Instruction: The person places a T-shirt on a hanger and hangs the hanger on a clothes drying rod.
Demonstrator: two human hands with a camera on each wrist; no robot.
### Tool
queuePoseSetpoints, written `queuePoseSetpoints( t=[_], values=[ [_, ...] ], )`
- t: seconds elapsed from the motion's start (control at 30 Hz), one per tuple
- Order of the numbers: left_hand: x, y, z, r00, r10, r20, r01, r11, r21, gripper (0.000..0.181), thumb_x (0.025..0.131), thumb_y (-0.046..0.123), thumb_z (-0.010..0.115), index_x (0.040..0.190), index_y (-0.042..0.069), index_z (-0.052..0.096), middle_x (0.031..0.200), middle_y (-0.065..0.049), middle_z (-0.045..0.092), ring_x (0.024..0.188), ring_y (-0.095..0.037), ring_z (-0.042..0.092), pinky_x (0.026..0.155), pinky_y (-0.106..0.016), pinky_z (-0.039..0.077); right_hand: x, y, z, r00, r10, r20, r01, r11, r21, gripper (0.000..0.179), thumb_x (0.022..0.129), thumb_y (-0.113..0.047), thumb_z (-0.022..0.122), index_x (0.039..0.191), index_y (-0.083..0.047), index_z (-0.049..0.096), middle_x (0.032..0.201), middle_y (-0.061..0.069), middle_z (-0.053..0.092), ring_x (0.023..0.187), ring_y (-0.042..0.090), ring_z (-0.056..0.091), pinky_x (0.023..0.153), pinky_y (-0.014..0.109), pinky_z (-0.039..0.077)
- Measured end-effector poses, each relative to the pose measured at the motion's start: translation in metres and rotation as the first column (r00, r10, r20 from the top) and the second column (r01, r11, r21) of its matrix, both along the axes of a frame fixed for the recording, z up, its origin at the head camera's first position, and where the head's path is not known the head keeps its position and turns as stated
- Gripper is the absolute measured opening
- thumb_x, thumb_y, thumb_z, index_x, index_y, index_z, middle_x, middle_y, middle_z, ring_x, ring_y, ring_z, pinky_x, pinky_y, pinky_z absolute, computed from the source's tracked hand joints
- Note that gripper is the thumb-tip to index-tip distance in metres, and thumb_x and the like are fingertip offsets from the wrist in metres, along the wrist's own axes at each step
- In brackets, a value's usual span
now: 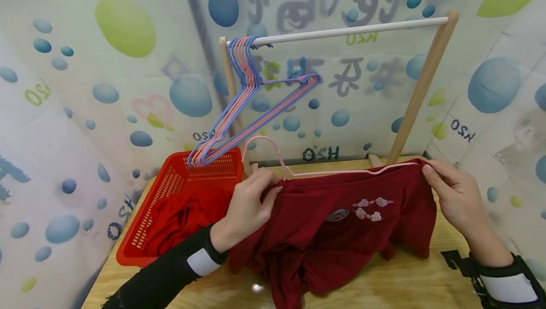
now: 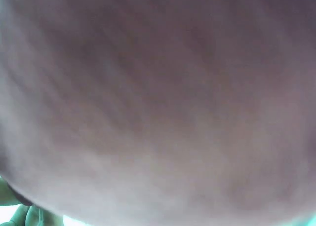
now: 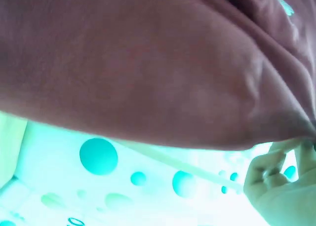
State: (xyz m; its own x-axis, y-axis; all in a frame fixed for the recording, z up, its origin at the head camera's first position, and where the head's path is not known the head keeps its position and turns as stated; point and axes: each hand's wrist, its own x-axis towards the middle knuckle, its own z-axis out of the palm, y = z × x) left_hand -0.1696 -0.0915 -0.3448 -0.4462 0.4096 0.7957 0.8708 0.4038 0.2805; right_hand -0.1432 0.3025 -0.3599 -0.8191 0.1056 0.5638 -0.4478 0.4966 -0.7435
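Note:
A dark red shirt [image 1: 337,252] with small pale flowers on it hangs between both hands in the head view, its lower part close over the table. A pink hanger [image 1: 337,173] lies along the shirt's top edge, its hook upright at the left. My left hand [image 1: 249,207] pinches the cloth just below the hook. The right hand [image 1: 458,200] grips the shirt's far right corner, where the hanger's arm ends. Blurred cloth [image 2: 158,107] fills most of the left wrist view. In the right wrist view, fingertips [image 3: 269,171] pinch the shirt's edge.
Several blue and pink hangers [image 1: 245,95] hang at the left end of a white rail [image 1: 362,29] on a wooden stand [image 1: 422,91]. To the left, a red plastic basket [image 1: 141,233] with red clothing stands on the wooden table [image 1: 448,238]. Patterned curtains surround the table.

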Motion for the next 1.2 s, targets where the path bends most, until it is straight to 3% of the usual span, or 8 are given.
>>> queuePoseSetpoints(
  t=[0.1,0.23,0.33,0.53,0.7,0.77,0.97,1.2],
  values=[
    [0.001,0.002,0.001,1.0,0.002,0.0,-0.003,1.0,-0.006,0.016,0.087,-0.008,0.074,0.09,0.003,0.062,0.084,-0.008,0.065,0.078,-0.017,0.065,0.065,-0.028,0.056,0.002,-0.001,0.001,0.997,-0.074,-0.003,0.074,0.995,0.07,0.045,0.102,-0.003,0.057,0.108,-0.047,0.066,0.09,-0.037,0.06,0.081,-0.013,0.052,0.074,0.003,0.038],
    [0.002,0.006,0.002,1.0,0.008,0.006,-0.008,1.0,-0.013,0.015,0.088,-0.007,0.073,0.089,0.003,0.062,0.084,-0.008,0.064,0.077,-0.016,0.065,0.065,-0.028,0.056,0.005,-0.007,0.002,0.991,-0.131,-0.025,0.133,0.979,0.153,0.022,0.102,-0.007,0.059,0.107,-0.018,0.077,0.094,-0.044,0.054,0.086,-0.021,0.05,0.079,0.0,0.035],
    [0.002,0.009,0.002,1.0,0.023,0.015,-0.022,1.0,-0.018,0.013,0.088,-0.005,0.073,0.089,0.003,0.063,0.084,-0.007,0.064,0.078,-0.016,0.065,0.066,-0.029,0.056,0.006,-0.014,0.002,0.987,-0.142,-0.078,0.155,0.969,0.193,0.019,0.101,-0.006,0.059,0.108,0.005,0.073,0.095,-0.046,0.052,0.089,-0.025,0.049,0.082,-0.002,0.035],
    [0.001,0.013,-0.002,0.998,0.042,0.047,-0.041,0.999,-0.015,0.013,0.091,-0.005,0.071,0.095,0.002,0.061,0.088,-0.008,0.061,0.082,-0.019,0.064,0.068,-0.029,0.056,0.006,-0.027,0.001,0.976,-0.127,-0.179,0.167,0.959,0.23,0.017,0.1,-0.003,0.061,0.108,0.006,0.074,0.102,-0.038,0.055,0.093,-0.025,0.047,0.082,-0.001,0.036],
    [0.001,0.015,-0.005,0.994,0.032,0.105,-0.035,0.999,0.026,0.013,0.092,-0.006,0.069,0.099,0.0,0.059,0.092,-0.01,0.059,0.087,-0.021,0.062,0.071,-0.029,0.056,0.005,-0.036,0.001,0.966,-0.081,-0.247,0.154,0.944,0.292,0.012,0.094,0.005,0.065,0.103,0.004,0.073,0.093,0.002,0.068,0.088,-0.018,0.048,0.072,0.003,0.04],
    [0.001,0.015,-0.007,0.991,0.026,0.135,-0.033,0.998,0.044,0.012,0.093,-0.005,0.068,0.1,-0.001,0.059,0.092,-0.011,0.059,0.087,-0.021,0.061,0.071,-0.029,0.055,0.005,-0.038,0.001,0.962,-0.073,-0.263,0.157,0.937,0.314,0.012,0.093,0.007,0.065,0.102,0.003,0.073,0.091,0.012,0.069,0.09,-0.018,0.047,0.072,0.005,0.039],
    [0.001,0.016,-0.009,0.979,0.012,0.205,-0.031,0.995,0.091,0.01,0.096,-0.002,0.066,0.101,-0.001,0.058,0.092,-0.011,0.059,0.084,-0.02,0.059,0.068,-0.029,0.052,0.005,-0.042,0.001,0.96,-0.039,-0.276,0.146,0.914,0.378,0.012,0.091,0.007,0.067,0.097,-0.001,0.074,0.087,0.01,0.071,0.09,-0.009,0.047,0.073,0.02,0.04],
    [0.002,0.019,-0.009,0.973,0.005,0.229,-0.031,0.994,0.109,0.008,0.097,-0.001,0.065,0.1,0.0,0.058,0.093,-0.012,0.06,0.084,-0.019,0.06,0.069,-0.031,0.051,0.002,-0.046,-0.002,0.937,0.038,-0.347,0.131,0.883,0.451,0.015,0.088,0.007,0.069,0.099,0.0,0.076,0.084,0.01,0.072,0.083,0.019,0.055,0.078,0.037,0.038]
  ],
)
